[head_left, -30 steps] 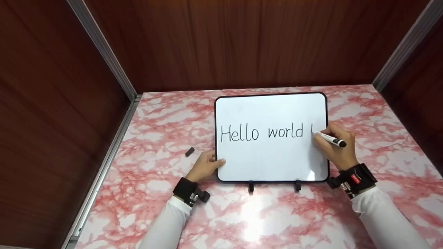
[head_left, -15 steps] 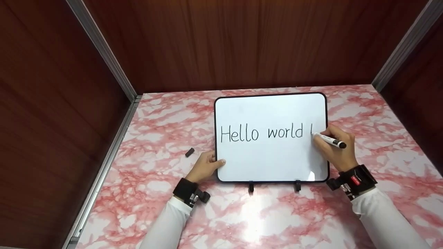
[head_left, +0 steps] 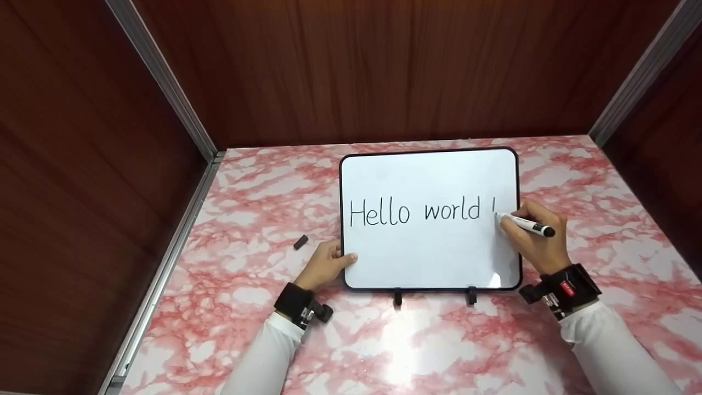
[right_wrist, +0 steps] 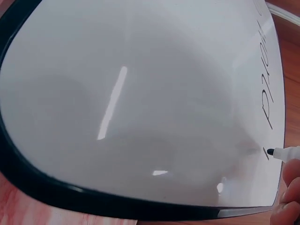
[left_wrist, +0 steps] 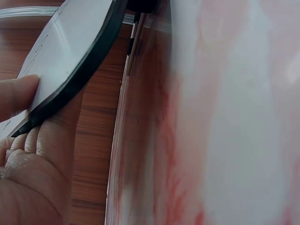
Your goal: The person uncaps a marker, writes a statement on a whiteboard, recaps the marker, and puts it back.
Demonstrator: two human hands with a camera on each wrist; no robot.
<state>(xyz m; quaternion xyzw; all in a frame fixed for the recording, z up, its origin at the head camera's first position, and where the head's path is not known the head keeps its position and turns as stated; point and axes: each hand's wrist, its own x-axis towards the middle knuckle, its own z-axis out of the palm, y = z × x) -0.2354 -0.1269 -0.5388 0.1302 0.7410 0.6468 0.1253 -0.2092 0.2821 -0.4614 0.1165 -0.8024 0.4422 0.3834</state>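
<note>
A whiteboard (head_left: 428,252) with a black rim stands tilted on small black feet (head_left: 472,294), "Hello world" and a short upright stroke written across it in black. My left hand (head_left: 323,264) grips its lower left edge, thumb on the front face and fingers behind, as the left wrist view also shows. At the board's right edge my right hand (head_left: 540,236) pinches a white marker (head_left: 526,224) with a black end. Its dark tip is close to the short stroke (right_wrist: 266,153) in the right wrist view; whether it touches the board I cannot tell.
A small black marker cap (head_left: 300,242) lies on the red-and-white marbled table (head_left: 258,208), left of the board. Dark wood panels (head_left: 384,71) with metal corner posts (head_left: 170,82) enclose the back and sides.
My right hand has shifted slightly right and down, bringing the marker tip to the lower end of the short stroke, more of which shows. The left hand and board stay put.
</note>
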